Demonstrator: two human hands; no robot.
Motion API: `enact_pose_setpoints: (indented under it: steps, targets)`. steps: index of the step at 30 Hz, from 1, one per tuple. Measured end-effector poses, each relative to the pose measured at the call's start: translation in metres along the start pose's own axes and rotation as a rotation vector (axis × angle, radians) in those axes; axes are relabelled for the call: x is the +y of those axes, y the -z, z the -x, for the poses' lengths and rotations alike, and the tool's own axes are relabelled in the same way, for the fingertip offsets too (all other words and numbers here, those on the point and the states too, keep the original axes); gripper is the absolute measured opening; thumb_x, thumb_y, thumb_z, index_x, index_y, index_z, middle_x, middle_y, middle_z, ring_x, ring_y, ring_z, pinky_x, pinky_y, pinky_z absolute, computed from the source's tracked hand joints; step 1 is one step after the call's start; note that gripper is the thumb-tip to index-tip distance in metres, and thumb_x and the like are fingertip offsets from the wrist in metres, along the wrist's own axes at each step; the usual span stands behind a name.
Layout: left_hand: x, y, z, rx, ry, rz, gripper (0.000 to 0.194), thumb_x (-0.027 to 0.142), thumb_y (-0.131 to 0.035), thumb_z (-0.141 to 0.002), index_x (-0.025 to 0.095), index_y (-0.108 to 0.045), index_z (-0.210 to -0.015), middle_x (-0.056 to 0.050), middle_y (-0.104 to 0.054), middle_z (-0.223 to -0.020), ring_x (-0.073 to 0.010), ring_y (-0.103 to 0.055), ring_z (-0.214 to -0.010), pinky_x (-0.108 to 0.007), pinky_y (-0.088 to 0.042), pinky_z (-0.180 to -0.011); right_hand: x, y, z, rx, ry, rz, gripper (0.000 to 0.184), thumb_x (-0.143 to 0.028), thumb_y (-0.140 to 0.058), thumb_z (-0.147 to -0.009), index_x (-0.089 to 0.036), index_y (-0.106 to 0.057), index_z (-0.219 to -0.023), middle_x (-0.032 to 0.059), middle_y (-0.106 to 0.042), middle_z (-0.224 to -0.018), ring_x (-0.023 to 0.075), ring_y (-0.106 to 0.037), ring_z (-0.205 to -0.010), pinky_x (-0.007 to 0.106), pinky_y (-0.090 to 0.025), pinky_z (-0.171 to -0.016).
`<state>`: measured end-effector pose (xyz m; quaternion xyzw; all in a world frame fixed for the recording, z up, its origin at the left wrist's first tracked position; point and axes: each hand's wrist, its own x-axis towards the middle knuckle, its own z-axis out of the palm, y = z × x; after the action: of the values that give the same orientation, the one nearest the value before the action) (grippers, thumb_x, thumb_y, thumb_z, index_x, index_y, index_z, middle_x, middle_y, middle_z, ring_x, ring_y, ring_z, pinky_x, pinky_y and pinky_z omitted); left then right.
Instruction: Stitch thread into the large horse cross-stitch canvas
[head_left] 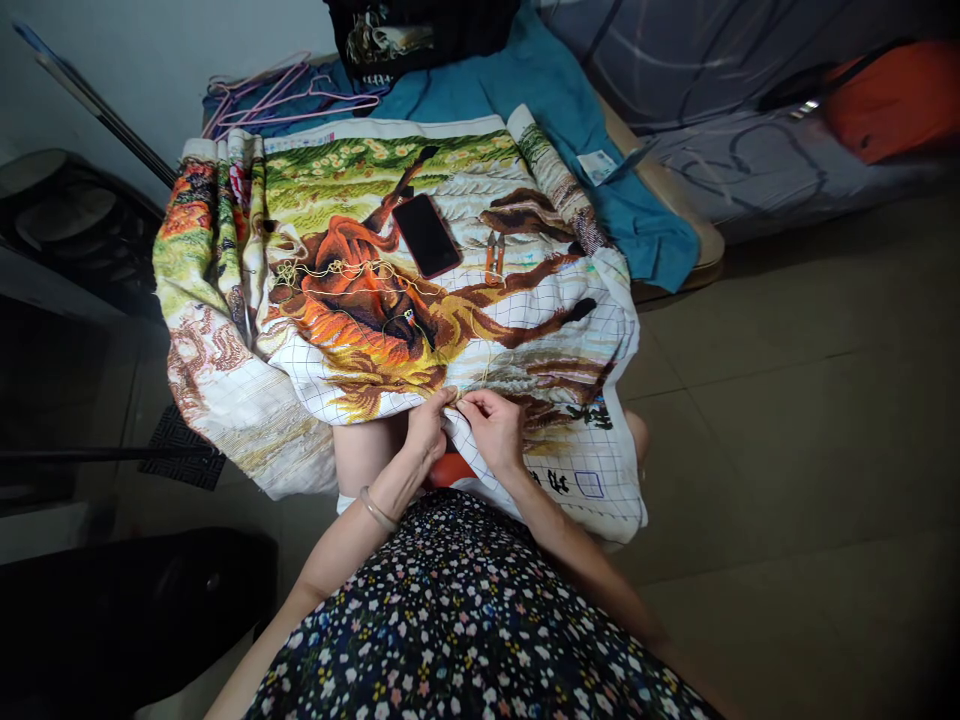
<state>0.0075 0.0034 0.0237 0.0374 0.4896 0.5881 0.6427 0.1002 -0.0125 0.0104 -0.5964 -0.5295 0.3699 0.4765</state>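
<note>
Left hand (pixel 427 428) clamps the cloth (pixel 459 345). Right hand (pixel 496 428), just beside it, is pinched together. Phone (pixel 427 236) lies beyond both.

Black fabric (pixel 427 35) cut off at top, orange item (pixel 896 100) cropped right, left hand (pixel 429 425) partly hidden by stitched cloth (pixel 517 310)
</note>
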Motion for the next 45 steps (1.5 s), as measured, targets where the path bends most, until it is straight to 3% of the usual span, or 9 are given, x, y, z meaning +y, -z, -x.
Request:
enact_pose_setpoints:
  steps: [11,35,45]
  targets:
    - [0.002,-0.003,0.003,-0.012,-0.018,0.012,0.023,0.015,-0.079,-0.048,0.015,-0.062,-0.063,0.002,-0.062,-0.061,-0.0105,-0.054,-0.064,-0.028,-0.041,-0.076,0.000,0.002,0.000,-0.023,0.065,0.017,0.014,-0.026,-0.057,-0.082,-0.017,-0.065,-0.073,0.0020,-0.066,-0.069,0.0152,-0.059,-0.063,0.027,-0.046,-0.065]
    - [-0.002,0.002,-0.005,0.014,0.018,-0.010,0.014,0.015,-0.072,-0.050,0.014,-0.062,-0.059,0.001,-0.061,-0.063,-0.0098,-0.052,-0.063,-0.027,-0.040,-0.074,0.001,-0.004,0.001,0.024,0.009,-0.002,0.015,-0.027,-0.059,-0.080,-0.017,-0.068,-0.073,0.0030,-0.069,-0.071,0.0157,-0.060,-0.064,0.027,-0.047,-0.066]
    - [0.001,-0.003,0.005,-0.067,-0.006,0.023,0.030,0.016,-0.084,-0.049,0.016,-0.068,-0.075,0.002,-0.063,-0.061,-0.0123,-0.058,-0.066,-0.029,-0.044,-0.080,0.001,0.002,0.000,-0.006,-0.026,-0.028,0.015,-0.030,-0.061,-0.080,-0.017,-0.069,-0.076,0.0034,-0.070,-0.072,0.0159,-0.061,-0.065,0.027,-0.049,-0.066]
